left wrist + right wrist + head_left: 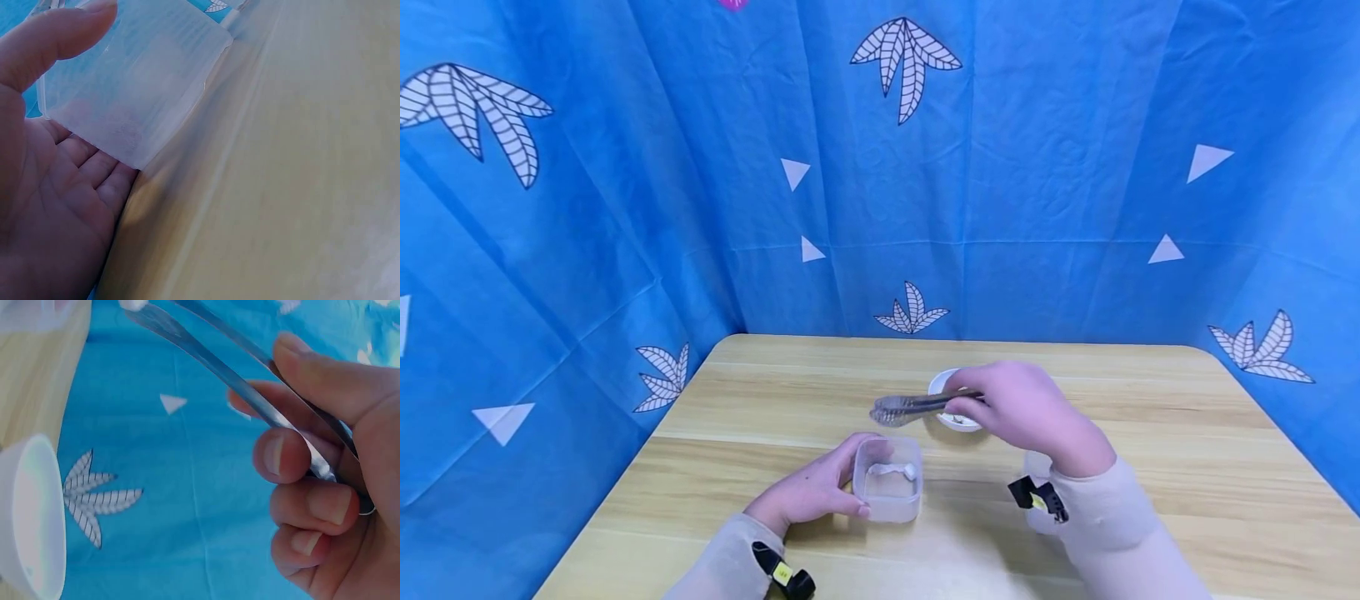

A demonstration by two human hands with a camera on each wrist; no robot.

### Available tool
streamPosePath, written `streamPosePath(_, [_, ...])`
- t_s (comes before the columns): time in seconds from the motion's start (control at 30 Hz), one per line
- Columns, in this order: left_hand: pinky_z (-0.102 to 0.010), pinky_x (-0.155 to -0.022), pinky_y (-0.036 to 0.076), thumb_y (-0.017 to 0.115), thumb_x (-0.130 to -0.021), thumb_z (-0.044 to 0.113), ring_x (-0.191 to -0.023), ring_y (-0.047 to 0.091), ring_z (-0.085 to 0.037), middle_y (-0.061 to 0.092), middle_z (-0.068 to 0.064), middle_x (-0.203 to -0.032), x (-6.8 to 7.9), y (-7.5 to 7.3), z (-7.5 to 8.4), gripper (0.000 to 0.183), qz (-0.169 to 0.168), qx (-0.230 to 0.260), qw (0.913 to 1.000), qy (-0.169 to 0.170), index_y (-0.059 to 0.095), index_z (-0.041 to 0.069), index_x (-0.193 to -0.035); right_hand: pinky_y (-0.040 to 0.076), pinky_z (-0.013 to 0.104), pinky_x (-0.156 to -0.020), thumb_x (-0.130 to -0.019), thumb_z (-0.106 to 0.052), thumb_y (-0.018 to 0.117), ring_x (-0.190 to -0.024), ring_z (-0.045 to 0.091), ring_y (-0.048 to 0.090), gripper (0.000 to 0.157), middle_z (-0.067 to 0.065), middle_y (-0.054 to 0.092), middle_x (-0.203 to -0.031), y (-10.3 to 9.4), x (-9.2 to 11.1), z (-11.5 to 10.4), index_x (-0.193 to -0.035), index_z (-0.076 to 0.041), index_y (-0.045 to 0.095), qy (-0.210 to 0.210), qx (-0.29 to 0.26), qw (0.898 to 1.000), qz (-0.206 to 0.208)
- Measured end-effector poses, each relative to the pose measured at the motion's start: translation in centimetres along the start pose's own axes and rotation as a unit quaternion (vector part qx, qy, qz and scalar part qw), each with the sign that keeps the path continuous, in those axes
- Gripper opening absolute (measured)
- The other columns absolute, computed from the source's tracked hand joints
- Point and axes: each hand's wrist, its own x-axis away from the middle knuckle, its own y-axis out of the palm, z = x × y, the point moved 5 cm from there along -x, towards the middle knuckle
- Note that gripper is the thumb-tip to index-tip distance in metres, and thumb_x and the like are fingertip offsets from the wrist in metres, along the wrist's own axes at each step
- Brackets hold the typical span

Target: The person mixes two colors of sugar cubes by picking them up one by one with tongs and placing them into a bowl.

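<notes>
My left hand [820, 487] grips a translucent square plastic container [891, 508] from its left side, the thumb at the near side and the fingers round the far side. Inside lies a small white elongated piece [892, 471]. In the left wrist view the container [144, 81] looks slightly tilted against the wooden table. My right hand [1015, 408] holds metal tongs [917, 406], their tips above and behind the container. A white bit [133, 304] shows by the tong tips in the right wrist view; whether they pinch it I cannot tell. Behind the tongs stands a white bowl [961, 423], partly hidden by the right hand.
A second translucent container [1037, 520] stands on the table beneath my right forearm, mostly covered by the wrist. The wooden table [790, 375] is bordered by a blue curtain [1037, 167] with leaf and triangle prints at the back and sides.
</notes>
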Motion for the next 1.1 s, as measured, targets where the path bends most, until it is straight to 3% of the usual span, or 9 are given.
streamPosePath(0.1, [-0.029, -0.118, 0.028, 0.080, -0.079, 0.025, -0.143, 0.037, -0.016, 0.043, 0.003, -0.153, 0.0, 0.0, -0.1, 0.087, -0.003, 0.007, 1.0000, 0.000, 0.033, 0.028, -0.152, 0.044, 0.029, -0.058, -0.094, -0.036, 0.072, -0.063, 0.004, 0.049, 0.013, -0.021, 0.062, -0.079, -0.5, 0.6, 1.6, -0.102, -0.027, 0.075, 0.029, 0.009, 0.999, 0.022])
streamPosePath(0.37, [-0.026, -0.116, 0.028, 0.080, -0.078, 0.024, -0.142, 0.038, -0.015, 0.044, 0.005, -0.152, 0.2, -0.2, -0.2, 0.086, 0.004, 0.007, 1.0000, -0.005, 0.034, 0.029, -0.151, 0.052, 0.040, -0.066, -0.096, -0.035, 0.070, -0.072, 0.011, 0.060, 0.017, -0.010, 0.072, -0.091, -1.0, 1.2, 5.1, -0.105, -0.022, 0.076, 0.117, 0.027, 0.993, 0.025])
streamPosePath(0.57, [-0.024, -0.116, 0.026, 0.081, -0.078, 0.025, -0.143, 0.036, -0.012, 0.044, 0.009, -0.152, 0.2, -0.2, 0.0, 0.088, 0.014, 0.002, 0.9996, -0.026, 0.033, 0.032, -0.151, 0.044, 0.036, -0.053, -0.095, -0.038, 0.068, -0.066, 0.015, 0.056, 0.019, -0.008, 0.069, -0.080, 0.0, 0.9, 6.3, -0.101, -0.021, 0.077, 0.183, 0.050, 0.982, 0.010])
streamPosePath(0.7, [-0.025, -0.116, 0.026, 0.081, -0.077, 0.025, -0.143, 0.036, -0.012, 0.045, 0.008, -0.152, 0.1, -0.2, 0.2, 0.088, 0.012, -0.001, 0.9996, -0.024, 0.033, 0.032, -0.151, 0.043, 0.037, -0.050, -0.095, -0.039, 0.067, -0.070, 0.018, 0.060, 0.021, -0.005, 0.070, -0.083, 0.6, 1.0, 6.9, -0.101, -0.022, 0.077, 0.224, 0.048, 0.973, -0.015])
streamPosePath(0.87, [-0.025, -0.116, 0.027, 0.081, -0.078, 0.025, -0.142, 0.038, -0.013, 0.045, 0.007, -0.152, 0.0, -0.1, 0.2, 0.087, 0.007, -0.002, 0.9999, -0.015, 0.034, 0.031, -0.151, 0.045, 0.040, -0.052, -0.095, -0.038, 0.066, -0.077, 0.021, 0.063, 0.020, -0.003, 0.072, -0.090, 1.0, 1.2, 7.5, -0.101, -0.022, 0.076, 0.252, 0.043, 0.966, -0.043])
streamPosePath(1.1, [-0.025, -0.116, 0.028, 0.081, -0.077, 0.026, -0.142, 0.037, -0.013, 0.044, 0.007, -0.152, 0.0, -0.1, 0.0, 0.087, 0.009, 0.000, 0.9997, -0.024, 0.034, 0.032, -0.151, 0.046, 0.040, -0.053, -0.096, -0.039, 0.065, -0.078, 0.022, 0.063, 0.022, -0.001, 0.072, -0.092, 1.1, 1.3, 7.8, -0.104, -0.022, 0.077, 0.256, 0.038, 0.965, -0.046])
